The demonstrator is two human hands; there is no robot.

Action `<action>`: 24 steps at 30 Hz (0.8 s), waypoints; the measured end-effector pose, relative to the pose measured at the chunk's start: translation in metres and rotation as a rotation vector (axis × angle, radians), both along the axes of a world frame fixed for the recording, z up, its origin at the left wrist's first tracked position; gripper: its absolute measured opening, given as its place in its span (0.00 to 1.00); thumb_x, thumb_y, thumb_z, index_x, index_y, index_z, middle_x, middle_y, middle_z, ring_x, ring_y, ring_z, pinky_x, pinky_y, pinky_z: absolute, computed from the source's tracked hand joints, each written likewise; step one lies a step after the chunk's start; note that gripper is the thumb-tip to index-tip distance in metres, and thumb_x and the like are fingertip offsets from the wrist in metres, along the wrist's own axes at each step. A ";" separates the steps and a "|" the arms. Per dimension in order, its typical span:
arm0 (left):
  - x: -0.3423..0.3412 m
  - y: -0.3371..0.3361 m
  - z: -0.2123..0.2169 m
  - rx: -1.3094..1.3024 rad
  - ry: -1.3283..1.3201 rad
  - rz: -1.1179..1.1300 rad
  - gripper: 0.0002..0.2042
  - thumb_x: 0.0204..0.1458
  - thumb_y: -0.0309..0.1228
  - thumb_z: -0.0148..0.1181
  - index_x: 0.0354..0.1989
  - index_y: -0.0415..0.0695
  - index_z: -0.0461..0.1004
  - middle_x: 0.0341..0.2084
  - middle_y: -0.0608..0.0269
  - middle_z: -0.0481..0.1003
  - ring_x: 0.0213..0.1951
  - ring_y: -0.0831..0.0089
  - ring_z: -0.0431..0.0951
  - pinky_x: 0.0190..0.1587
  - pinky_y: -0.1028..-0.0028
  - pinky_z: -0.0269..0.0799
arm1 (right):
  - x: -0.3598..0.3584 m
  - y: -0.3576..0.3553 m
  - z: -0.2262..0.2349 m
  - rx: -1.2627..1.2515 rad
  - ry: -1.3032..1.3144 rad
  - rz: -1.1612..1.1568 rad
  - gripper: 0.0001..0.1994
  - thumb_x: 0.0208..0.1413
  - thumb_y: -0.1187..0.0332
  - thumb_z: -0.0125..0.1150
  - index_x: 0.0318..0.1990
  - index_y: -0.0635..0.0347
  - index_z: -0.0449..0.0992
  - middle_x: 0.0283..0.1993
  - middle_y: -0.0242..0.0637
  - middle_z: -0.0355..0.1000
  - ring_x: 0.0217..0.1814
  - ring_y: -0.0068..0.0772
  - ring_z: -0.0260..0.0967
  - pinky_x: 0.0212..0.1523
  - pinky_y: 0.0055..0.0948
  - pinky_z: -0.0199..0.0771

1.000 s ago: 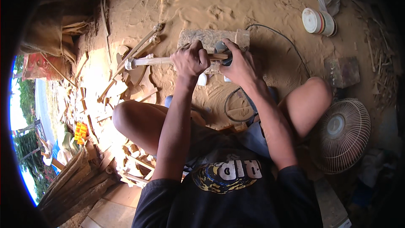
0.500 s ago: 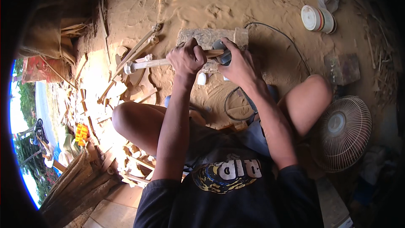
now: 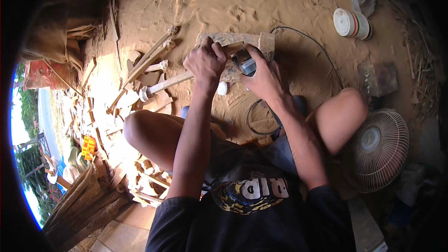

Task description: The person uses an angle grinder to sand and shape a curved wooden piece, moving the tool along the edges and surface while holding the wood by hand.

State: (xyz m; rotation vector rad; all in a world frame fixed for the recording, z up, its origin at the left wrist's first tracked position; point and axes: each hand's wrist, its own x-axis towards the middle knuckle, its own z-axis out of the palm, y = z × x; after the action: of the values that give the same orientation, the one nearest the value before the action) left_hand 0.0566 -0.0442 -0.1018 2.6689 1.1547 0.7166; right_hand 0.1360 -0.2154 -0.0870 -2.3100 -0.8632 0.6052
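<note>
My left hand [image 3: 205, 60] is closed round a long pale wooden stick [image 3: 172, 82]. A rounded, carved-looking knob ends the stick at the left; its squared right end slants up past my fist. My right hand [image 3: 266, 77] is wrapped round a grey, rounded tool [image 3: 248, 66] that looks like a small hand-held power tool; the fingers hide much of it. The tool sits just below the stick's right end, and I cannot tell whether they touch. Under both hands lies a worn wooden block [image 3: 261, 42] on the dusty ground.
Similar knobbed sticks [image 3: 151, 60] and wood offcuts lie at the left. A black cable [image 3: 317, 46] curves over the dust at the right. By my right knee stand a fan [image 3: 380, 147] and a dusty box [image 3: 380, 78]; a white tub [image 3: 347, 23] lies farther off.
The stick has tilted: its right end is higher and its knobbed end lower. The tool in my right hand has turned and now sits below the stick's end.
</note>
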 end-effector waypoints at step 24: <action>-0.001 0.073 0.017 -0.364 -0.037 -0.241 0.25 0.74 0.45 0.44 0.38 0.34 0.75 0.26 0.34 0.77 0.34 0.33 0.80 0.37 0.47 0.72 | 0.015 -0.019 -0.027 0.387 0.133 -0.103 0.42 0.51 0.75 0.72 0.76 0.61 0.63 0.70 0.54 0.74 0.72 0.47 0.73 0.71 0.36 0.71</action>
State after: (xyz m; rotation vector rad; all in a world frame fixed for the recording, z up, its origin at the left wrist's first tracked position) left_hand 0.0558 0.0284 -0.0850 2.4173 0.8392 0.4614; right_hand 0.1507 -0.2342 -0.1140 -1.9289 -0.7215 0.4910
